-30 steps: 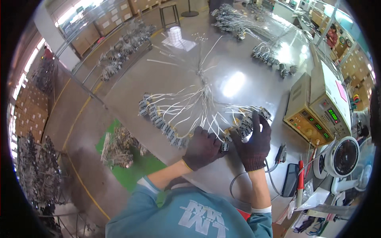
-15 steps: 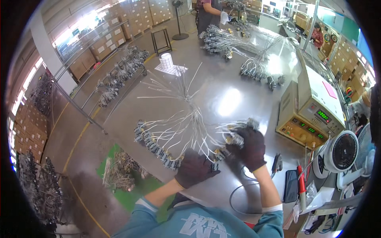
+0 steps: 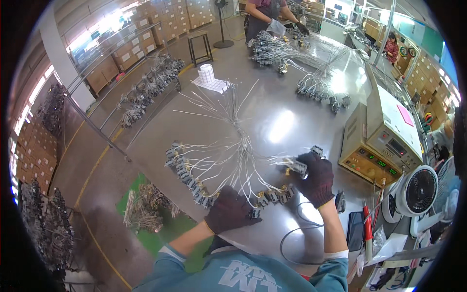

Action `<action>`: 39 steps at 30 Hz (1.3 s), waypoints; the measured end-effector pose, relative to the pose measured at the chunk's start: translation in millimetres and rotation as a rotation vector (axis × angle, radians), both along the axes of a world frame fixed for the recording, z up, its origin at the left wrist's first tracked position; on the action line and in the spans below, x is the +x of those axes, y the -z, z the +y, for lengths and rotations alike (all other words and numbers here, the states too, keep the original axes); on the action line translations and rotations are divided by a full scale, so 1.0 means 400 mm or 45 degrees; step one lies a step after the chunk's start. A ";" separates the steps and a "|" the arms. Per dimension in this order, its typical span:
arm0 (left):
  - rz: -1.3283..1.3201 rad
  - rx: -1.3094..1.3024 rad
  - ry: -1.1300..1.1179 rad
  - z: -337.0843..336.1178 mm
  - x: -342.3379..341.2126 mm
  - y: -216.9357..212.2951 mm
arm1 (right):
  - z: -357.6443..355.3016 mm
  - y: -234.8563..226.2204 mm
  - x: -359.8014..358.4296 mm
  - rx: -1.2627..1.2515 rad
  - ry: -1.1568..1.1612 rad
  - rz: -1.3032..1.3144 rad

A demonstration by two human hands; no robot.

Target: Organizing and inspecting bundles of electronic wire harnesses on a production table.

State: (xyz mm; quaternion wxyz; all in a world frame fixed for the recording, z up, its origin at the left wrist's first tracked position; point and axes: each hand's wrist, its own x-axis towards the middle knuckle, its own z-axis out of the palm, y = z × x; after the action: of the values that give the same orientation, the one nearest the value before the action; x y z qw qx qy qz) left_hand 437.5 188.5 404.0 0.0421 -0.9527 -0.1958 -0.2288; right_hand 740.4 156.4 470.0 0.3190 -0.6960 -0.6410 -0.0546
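Note:
A bundle of thin white wires [image 3: 241,146] fans out over the steel table [image 3: 272,97], each wire ending in a small black and white switch part; a row of these parts [image 3: 187,177] curves along the near edge. My left hand [image 3: 231,210], in a dark glove, rests palm down on the parts at the near end of the row. My gloved right hand [image 3: 316,177] holds one white switch part [image 3: 297,167] a little above the table, its wire leading back into the bundle.
A beige test instrument [image 3: 377,141] with green digits stands at the right, a small fan [image 3: 418,192] beside it. More wire bundles [image 3: 292,51] lie at the far end, where another person [image 3: 265,14] works. Racks of harnesses [image 3: 146,92] stand left of the table.
My hands have drawn apart: the left slid down to the near row of parts and the right lifted a switch part to the right. The view has tilted up toward the far table.

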 end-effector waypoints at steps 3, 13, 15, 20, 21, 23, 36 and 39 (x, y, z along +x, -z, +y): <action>-0.014 -0.051 -0.038 -0.014 0.008 -0.022 | 0.040 0.050 0.085 0.025 -0.042 -0.043; 0.161 -0.295 -0.180 0.009 0.046 -0.028 | -0.050 0.042 -0.044 -0.073 -0.072 -0.181; 0.136 -0.146 -0.190 0.017 0.048 -0.035 | -0.051 0.035 -0.060 -0.083 -0.025 -0.101; 0.132 -0.132 -0.088 0.033 0.028 -0.028 | -0.019 0.030 0.000 -0.117 0.027 0.013; 0.083 -0.127 -0.072 0.029 0.022 -0.034 | -0.002 0.010 0.011 -0.218 0.047 0.178; 0.033 -0.124 -0.054 0.022 0.020 -0.034 | 0.031 0.019 0.053 -0.093 -0.061 0.307; 0.072 -0.158 -0.076 0.018 0.002 -0.033 | 0.011 0.060 0.100 -0.362 -0.120 -0.086; 0.246 -0.186 -0.093 0.036 0.002 -0.064 | -0.014 0.067 0.071 -0.499 -0.080 -0.364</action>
State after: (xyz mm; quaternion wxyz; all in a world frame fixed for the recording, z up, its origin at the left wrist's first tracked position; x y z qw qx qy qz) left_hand 438.2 202.8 429.4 -0.0007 -0.9631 -0.2414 -0.1194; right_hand 768.9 151.0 443.3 0.0854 -0.7093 -0.6995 -0.0173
